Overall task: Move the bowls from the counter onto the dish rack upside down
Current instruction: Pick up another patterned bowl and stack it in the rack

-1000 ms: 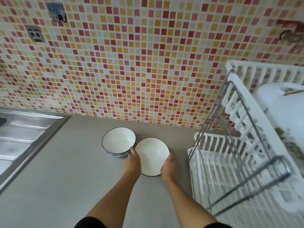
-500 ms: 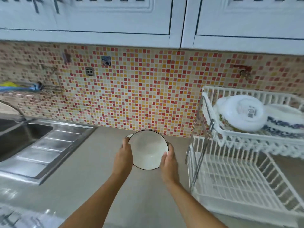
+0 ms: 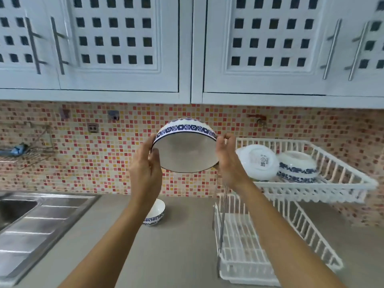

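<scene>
A white bowl with a blue flower band (image 3: 185, 148) is held high above the counter, tipped so its opening faces me and its base points up and away. My left hand (image 3: 145, 169) grips its left rim and my right hand (image 3: 228, 163) grips its right rim. A second blue-patterned bowl (image 3: 155, 214) stands upright on the counter below, partly hidden behind my left forearm. The white two-tier dish rack (image 3: 342, 183) stands to the right. Its upper tier holds a white bowl (image 3: 257, 162) and a blue-patterned bowl (image 3: 298, 170), both upside down.
A steel sink with a ribbed drainboard (image 3: 37, 229) lies at the left. The rack's lower tier (image 3: 245, 252) sits on the grey counter (image 3: 176, 246). White wall cabinets (image 3: 187, 48) hang overhead, above the mosaic tile wall (image 3: 83, 163) with a small wire shelf (image 3: 20, 150).
Both hands have lifted the bowl from counter level to the height of the rack's upper tier and tilted it over. The second bowl stays on the counter. The view has tilted upward.
</scene>
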